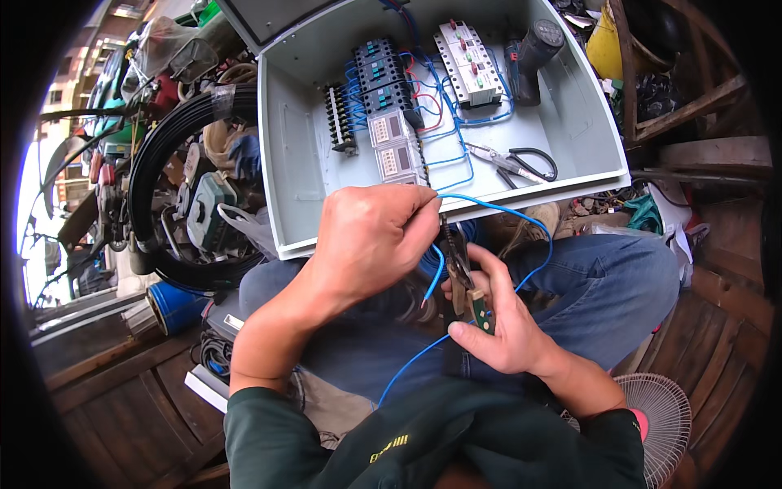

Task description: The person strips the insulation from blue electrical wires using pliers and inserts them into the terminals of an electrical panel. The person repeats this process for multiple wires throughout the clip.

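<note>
My left hand [371,232] is closed, thumb and forefinger pinching a blue wire [509,210] just outside the near edge of a grey metal enclosure [444,204]. From the pinch the wire arcs right and down past my right hand. A short blue end with a bare tip hangs below the left fingers. My right hand [509,326] is wrapped around wire strippers [461,285] with dark jaws and a green handle part. Their jaws point up toward the left fingertips. Whether they touch the wire is hidden.
The enclosure holds black contactors [381,73], clear-covered relays [395,147], a terminal strip [338,118], a white breaker row [470,65], a black power tool [538,57] and black-handled pliers [521,167]. A black cable coil [147,187] stands left; a fan [656,420] stands lower right.
</note>
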A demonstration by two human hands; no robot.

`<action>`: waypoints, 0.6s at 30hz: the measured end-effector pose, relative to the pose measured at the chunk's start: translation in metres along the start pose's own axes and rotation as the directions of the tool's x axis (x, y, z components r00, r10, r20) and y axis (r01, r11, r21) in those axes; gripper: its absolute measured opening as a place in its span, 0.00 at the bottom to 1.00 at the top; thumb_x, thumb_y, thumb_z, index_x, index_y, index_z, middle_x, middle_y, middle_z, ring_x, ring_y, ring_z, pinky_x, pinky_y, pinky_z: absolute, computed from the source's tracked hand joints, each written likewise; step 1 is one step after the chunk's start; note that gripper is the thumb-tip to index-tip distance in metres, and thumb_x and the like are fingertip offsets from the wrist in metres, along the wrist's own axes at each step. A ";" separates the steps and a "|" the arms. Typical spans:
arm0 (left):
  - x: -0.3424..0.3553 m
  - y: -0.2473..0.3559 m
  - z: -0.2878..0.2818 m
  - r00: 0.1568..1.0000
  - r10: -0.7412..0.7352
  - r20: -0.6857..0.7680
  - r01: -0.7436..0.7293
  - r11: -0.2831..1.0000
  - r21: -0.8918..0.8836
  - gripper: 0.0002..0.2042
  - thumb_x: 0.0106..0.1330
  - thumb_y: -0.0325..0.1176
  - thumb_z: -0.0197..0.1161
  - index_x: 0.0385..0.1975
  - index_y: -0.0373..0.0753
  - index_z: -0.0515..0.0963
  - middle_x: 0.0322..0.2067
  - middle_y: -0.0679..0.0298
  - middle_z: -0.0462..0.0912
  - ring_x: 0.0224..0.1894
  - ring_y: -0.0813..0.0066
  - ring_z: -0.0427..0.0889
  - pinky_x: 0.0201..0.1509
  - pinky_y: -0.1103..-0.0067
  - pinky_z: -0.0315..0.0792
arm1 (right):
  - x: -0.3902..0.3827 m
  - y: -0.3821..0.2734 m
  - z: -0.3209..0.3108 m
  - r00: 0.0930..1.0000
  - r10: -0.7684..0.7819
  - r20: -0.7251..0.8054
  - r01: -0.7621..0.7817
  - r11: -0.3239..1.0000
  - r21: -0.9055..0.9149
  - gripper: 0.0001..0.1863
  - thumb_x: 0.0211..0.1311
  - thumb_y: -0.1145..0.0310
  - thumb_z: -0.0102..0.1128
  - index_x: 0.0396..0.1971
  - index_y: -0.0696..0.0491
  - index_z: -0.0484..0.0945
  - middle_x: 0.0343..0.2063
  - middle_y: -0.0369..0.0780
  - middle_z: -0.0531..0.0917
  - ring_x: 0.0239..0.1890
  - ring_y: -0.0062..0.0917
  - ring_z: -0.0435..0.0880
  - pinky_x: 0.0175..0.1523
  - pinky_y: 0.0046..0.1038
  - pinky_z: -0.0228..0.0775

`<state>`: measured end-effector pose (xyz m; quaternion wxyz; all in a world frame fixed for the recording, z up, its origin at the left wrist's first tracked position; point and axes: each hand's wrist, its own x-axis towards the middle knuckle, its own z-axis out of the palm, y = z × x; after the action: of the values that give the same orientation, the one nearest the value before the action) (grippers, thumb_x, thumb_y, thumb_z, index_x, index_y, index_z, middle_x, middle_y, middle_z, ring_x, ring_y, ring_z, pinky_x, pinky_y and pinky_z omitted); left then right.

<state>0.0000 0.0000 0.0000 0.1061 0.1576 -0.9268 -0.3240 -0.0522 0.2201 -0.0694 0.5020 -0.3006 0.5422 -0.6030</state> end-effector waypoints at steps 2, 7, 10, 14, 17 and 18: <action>-0.004 0.003 -0.002 1.000 -0.007 -0.004 0.007 1.000 0.016 0.04 0.60 0.28 0.65 0.28 0.36 0.84 0.21 0.54 0.81 0.23 0.54 0.83 0.26 0.68 0.76 | 0.007 -0.003 0.003 0.998 -0.029 -0.050 0.031 0.999 0.030 0.45 0.60 0.72 0.64 0.71 0.63 0.47 0.52 0.48 0.77 0.54 0.30 0.79 0.60 0.31 0.69; -0.013 0.021 0.016 1.000 0.013 0.001 -0.013 0.999 -0.040 0.04 0.61 0.28 0.64 0.27 0.36 0.83 0.19 0.55 0.81 0.21 0.56 0.82 0.25 0.69 0.75 | -0.001 -0.003 -0.001 0.997 0.010 -0.074 -0.005 0.998 0.070 0.41 0.57 0.75 0.62 0.69 0.65 0.54 0.50 0.47 0.73 0.50 0.30 0.76 0.58 0.30 0.69; -0.013 0.025 0.018 0.999 -0.002 0.033 0.004 0.997 -0.072 0.04 0.61 0.26 0.64 0.29 0.34 0.84 0.19 0.56 0.81 0.20 0.63 0.82 0.25 0.73 0.75 | 0.007 0.002 0.001 0.993 -0.082 -0.091 0.086 0.995 0.051 0.42 0.56 0.75 0.62 0.69 0.66 0.53 0.51 0.48 0.71 0.52 0.32 0.75 0.59 0.30 0.68; -0.010 0.023 0.018 0.999 -0.019 0.027 0.022 0.992 -0.121 0.04 0.61 0.26 0.64 0.29 0.33 0.84 0.18 0.56 0.81 0.20 0.64 0.83 0.24 0.75 0.75 | 0.011 0.006 0.003 0.989 -0.094 -0.117 0.101 0.993 0.061 0.42 0.56 0.76 0.61 0.69 0.66 0.53 0.52 0.49 0.71 0.53 0.33 0.75 0.60 0.31 0.68; -0.010 0.023 0.017 0.999 -0.039 0.038 0.044 0.988 -0.150 0.04 0.61 0.26 0.63 0.27 0.33 0.83 0.18 0.55 0.81 0.20 0.59 0.84 0.24 0.72 0.75 | 0.012 0.008 0.005 0.985 -0.097 -0.144 0.102 0.994 0.031 0.41 0.56 0.77 0.61 0.69 0.67 0.53 0.52 0.50 0.71 0.53 0.35 0.75 0.60 0.32 0.68; -0.009 0.023 0.016 0.998 -0.040 0.046 0.047 0.987 -0.156 0.04 0.61 0.26 0.63 0.27 0.33 0.83 0.18 0.55 0.81 0.20 0.58 0.84 0.24 0.72 0.75 | 0.013 0.009 0.005 0.982 -0.115 -0.151 0.118 0.993 0.012 0.41 0.56 0.77 0.60 0.69 0.67 0.53 0.52 0.50 0.71 0.52 0.35 0.75 0.59 0.32 0.68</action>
<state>-0.0014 0.0294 0.0013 0.0913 0.1620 -0.8967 -0.4017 -0.0497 0.2069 -0.0792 0.4266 -0.2804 0.5536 -0.6579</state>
